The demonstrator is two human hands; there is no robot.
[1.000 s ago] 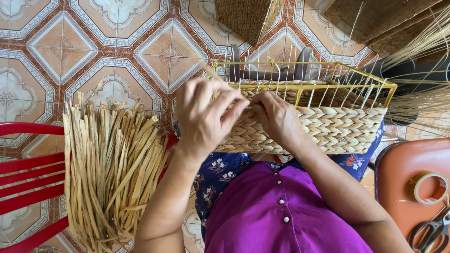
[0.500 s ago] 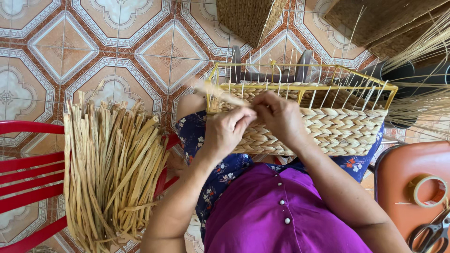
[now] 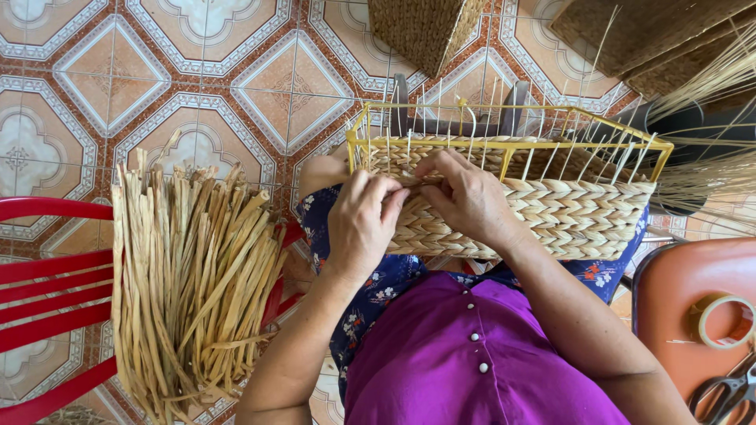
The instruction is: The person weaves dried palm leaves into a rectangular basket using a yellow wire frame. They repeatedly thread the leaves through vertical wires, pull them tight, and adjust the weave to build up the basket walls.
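The half-woven basket (image 3: 551, 212) lay on the person's lap, held in a yellow wire frame (image 3: 512, 145) with thin stakes standing up from it. Both hands were at the top edge of the weave. The left hand (image 3: 364, 224) was curled and pinched a flat straw strand (image 3: 413, 179), and the right hand (image 3: 471, 201) pressed its fingers on the same strand, closed around it. The risk, I judged, was that the strand slipped between the stakes and the row came loose, because the grip was only at the fingertips. A hard pull could also snap the dry fibre or bend a stake. The bundle of straw (image 3: 189, 283) on the red chair (image 3: 47, 291) lay near the left elbow and could be knocked down.
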